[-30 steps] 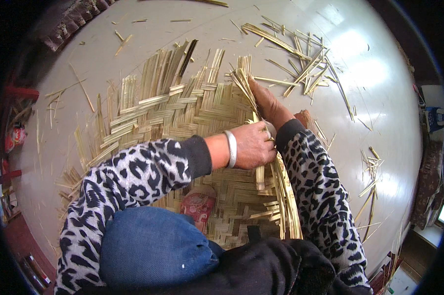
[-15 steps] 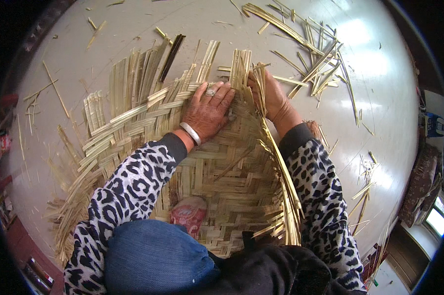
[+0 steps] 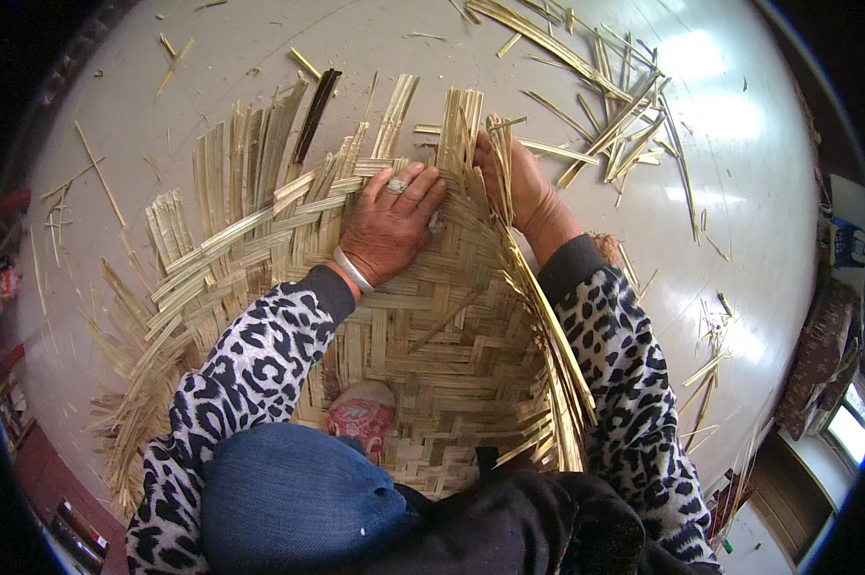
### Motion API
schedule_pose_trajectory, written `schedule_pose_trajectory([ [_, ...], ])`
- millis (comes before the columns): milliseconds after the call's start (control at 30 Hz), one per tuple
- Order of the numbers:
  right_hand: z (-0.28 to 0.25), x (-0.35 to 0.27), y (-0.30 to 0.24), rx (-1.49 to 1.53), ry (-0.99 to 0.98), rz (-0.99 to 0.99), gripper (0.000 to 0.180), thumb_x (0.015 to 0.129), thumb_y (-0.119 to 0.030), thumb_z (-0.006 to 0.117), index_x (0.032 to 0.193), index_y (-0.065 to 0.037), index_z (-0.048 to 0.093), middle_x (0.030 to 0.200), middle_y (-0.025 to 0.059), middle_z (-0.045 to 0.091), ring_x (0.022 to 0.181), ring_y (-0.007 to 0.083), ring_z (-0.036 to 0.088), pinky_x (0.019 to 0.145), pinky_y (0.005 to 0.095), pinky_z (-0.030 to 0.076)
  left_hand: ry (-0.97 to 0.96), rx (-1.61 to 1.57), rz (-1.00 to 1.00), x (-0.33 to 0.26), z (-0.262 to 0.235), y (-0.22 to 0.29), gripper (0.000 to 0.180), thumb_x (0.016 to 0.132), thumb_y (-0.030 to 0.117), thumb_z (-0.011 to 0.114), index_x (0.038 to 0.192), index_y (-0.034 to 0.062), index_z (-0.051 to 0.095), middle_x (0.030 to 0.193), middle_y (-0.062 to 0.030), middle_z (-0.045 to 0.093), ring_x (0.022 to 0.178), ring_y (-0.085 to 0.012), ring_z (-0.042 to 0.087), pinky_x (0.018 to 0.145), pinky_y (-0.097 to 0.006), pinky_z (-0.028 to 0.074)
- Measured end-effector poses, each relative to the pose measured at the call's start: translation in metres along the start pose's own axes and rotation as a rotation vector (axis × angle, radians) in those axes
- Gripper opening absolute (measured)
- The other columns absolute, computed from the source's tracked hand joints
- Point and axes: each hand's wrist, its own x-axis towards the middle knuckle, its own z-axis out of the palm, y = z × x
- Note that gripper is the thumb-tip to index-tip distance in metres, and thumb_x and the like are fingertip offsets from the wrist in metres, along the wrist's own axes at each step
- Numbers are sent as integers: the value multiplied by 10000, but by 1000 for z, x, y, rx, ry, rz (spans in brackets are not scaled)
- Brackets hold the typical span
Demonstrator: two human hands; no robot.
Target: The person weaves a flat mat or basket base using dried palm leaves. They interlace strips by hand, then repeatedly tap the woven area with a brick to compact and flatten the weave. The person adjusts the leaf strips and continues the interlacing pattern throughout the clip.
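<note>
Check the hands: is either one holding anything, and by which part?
The left hand lies flat on the woven pale bamboo-strip mat, gripping nothing. The right hand grips upright loose strips at the mat's far edge, near their woven base.

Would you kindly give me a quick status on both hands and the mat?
Left hand flat on woven mat. Right hand gripping upright strips at far edge. Loose strips scattered beyond, not obstructing.

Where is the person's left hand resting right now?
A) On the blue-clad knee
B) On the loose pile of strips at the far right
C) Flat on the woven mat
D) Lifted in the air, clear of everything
C: the left hand lies palm down, fingers spread, on the woven bamboo mat, beside the right hand at the upright strips.
</note>
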Motion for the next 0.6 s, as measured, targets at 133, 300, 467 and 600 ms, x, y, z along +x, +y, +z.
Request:
schedule_pose_trajectory([
  [133,4,2,-4,-142,19,-87,501,1094,-439,453,1334,-15,571,1129,80,698,973,140,620,904,327,541,6,22,37,-1,-1,-3,580,845,266,721,1387,92,605,1480,-56,539,1412,-245,466,1193,-489,329],
  [300,19,-6,-8,70,194,108,602,1080,-557,423,1218,-23,664,1081,46,702,982,135,619,863,301,532,-21,-22,15,1,1,-1,571,851,237,704,1393,92,602,1484,-58,537,1407,-247,474,1178,-489,341],
  [467,46,-32,-19,-336,241,7,629,1084,-561,428,1307,-13,643,1162,61,685,1056,142,605,937,305,503,-47,-45,-14,4,-1,2,551,867,205,673,1403,102,597,1474,-77,538,1394,-249,484,1175,-504,344],
  [600,70,-43,-10,-545,229,-40,681,1108,-551,360,1459,4,538,1243,112,644,1150,164,568,1045,323,452,-65,-75,-23,5,4,0,532,891,271,675,1387,97,598,1511,-67,516,1420,-251,457,1177,-504,336],
])
